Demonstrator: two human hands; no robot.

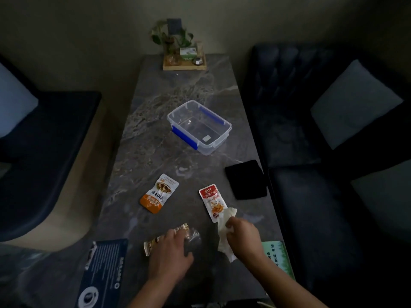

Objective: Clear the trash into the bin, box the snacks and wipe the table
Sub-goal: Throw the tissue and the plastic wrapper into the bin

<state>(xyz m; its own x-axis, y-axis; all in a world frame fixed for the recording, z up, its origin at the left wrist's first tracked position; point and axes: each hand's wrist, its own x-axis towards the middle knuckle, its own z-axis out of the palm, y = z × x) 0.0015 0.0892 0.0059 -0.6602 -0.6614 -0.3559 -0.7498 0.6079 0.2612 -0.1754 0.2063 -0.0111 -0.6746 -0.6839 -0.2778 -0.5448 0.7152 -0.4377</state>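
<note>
My right hand (242,237) pinches a crumpled white tissue (225,230) near the table's front right. My left hand (169,254) rests over a gold foil wrapper (153,243) and a clear crinkled plastic wrapper (192,240), fingers curled onto them. An orange snack packet (159,194) lies flat in front of the left hand. A red and white snack packet (212,202) lies beside the tissue, its lower end touching it. An open clear plastic box (225,124) with blue clips stands mid-table. No bin shows.
A black cloth (245,180) lies at the table's right edge. A dark blue card (104,270) sits at the front left, a green card (278,256) at the front right. A wooden tray (184,66) with plants stands at the far end. Dark sofas flank the marble table (155,134).
</note>
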